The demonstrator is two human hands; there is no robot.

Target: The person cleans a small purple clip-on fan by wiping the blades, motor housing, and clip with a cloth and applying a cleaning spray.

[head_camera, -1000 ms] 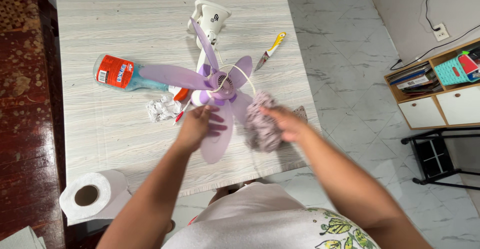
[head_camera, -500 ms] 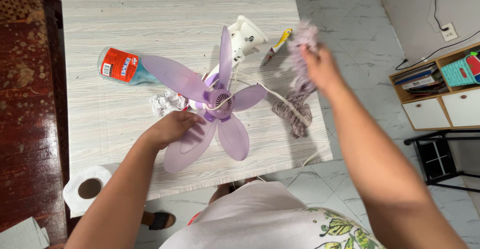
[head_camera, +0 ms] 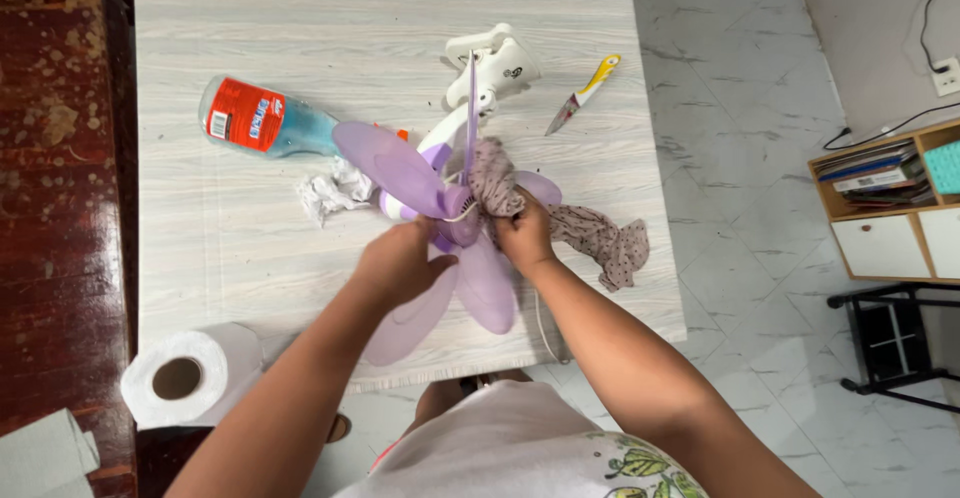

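Purple fan blades (head_camera: pixel 440 223) get wiped: our right hand (head_camera: pixel 524 237) clenches the spotted cloth (head_camera: pixel 560 213) at the hub, left hand (head_camera: pixel 400 263) steadying a blade; most blades look unwiped.

A pale wood-grain table (head_camera: pixel 250 18) stands on a white marble-tiled floor (head_camera: pixel 740 158), with dark red worn flooring (head_camera: pixel 55 208) along its left edge. At right, a low wooden shelf unit (head_camera: pixel 890 208) holding books sits against a light wall (head_camera: pixel 880 28), beside a black metal stand (head_camera: pixel 895 343); a wall socket (head_camera: pixel 945 76) feeds dark cables.

Home room: marble-tile floor (head_camera: pixel 740 158), wood table (head_camera: pixel 300 18), bookshelf w/ drawers (head_camera: pixel 890 208), wall outlet (head_camera: pixel 945 76).
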